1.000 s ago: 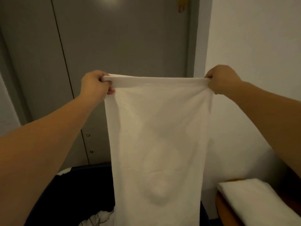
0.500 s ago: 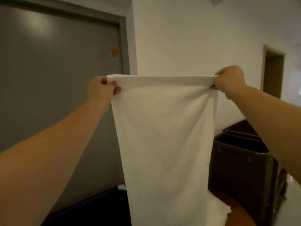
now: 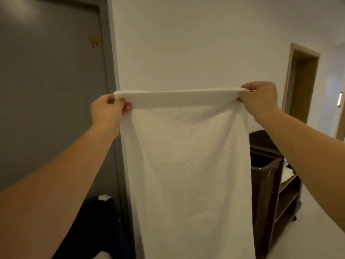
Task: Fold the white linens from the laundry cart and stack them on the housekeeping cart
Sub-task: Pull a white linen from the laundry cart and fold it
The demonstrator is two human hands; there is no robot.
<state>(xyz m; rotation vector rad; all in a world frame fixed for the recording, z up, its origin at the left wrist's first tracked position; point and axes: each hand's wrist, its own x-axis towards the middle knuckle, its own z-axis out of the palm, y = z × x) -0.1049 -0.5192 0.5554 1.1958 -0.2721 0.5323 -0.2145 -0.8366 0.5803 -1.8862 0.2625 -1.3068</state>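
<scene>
Held up in the air, mid-scene: white linen, stretched wide by its top edge.
Pinched at top left corner by left hand, at top right corner by right hand. Fingers curled tight round the hem on both sides, nothing else held.
Top edge taut and about level, with a narrow band folded over along it. Rest hanging straight down, lower end cut off at the bottom of view.
Near left, below the left forearm: dark blue laundry cart, bit of white cloth at its rim.
Right, further off, partly hidden behind the linen: brown housekeeping cart, open bin on top, shelves on its right side. Something white on the upper shelf, too small to tell.
Behind: grey door left, white wall centre, wood-framed doorway far right.
</scene>
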